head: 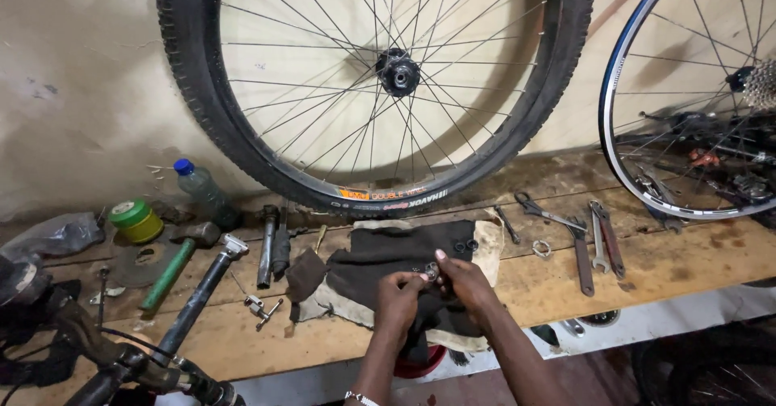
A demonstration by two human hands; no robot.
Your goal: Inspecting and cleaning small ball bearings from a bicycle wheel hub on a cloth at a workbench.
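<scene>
Both my hands meet over a dark rag [388, 260] spread on the wooden bench [663, 260]. My left hand [398, 299] and my right hand [467, 281] pinch a small round metal part [432, 272] between their fingertips. Two small dark rings [466, 246] lie on the rag just beyond my right hand. A large knobby bicycle wheel [376, 91] leans upright against the wall behind the rag, its black hub [398, 72] in the middle.
Right of the rag lie scissors [543, 211], several wrenches [598, 244] and a metal nut [541, 249]. To the left are a green-handled hammer [179, 256], a bottle [204, 190], a green tape roll [136, 220] and black tubes [271, 244]. A second wheel [695, 99] stands at right; handlebars [121, 357] at lower left.
</scene>
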